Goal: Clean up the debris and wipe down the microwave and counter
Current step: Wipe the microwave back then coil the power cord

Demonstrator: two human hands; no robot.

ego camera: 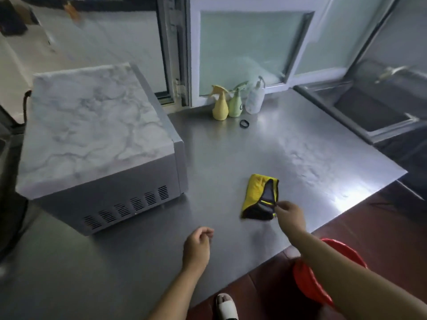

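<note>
Yellow cloth [257,195] just getting pinched by right hand [290,213], left hand [198,245] loosely curled and empty, so wiping microwave [97,139] and worktop [231,153] looks barely started.

We see the steel counter [231,158] lying open through its middle, a broad lane running from 6 o'clock up toward 12. At 9 to 10 o'clock the microwave [97,144] blocks the whole left side. At 12 o'clock three bottles [235,102] stand against the window frame, a small black ring [244,124] just before them. At 2 o'clock the sink [374,105] drops away. A yellow-and-black cloth [256,195] lies at 4 o'clock on the open stretch.
</note>
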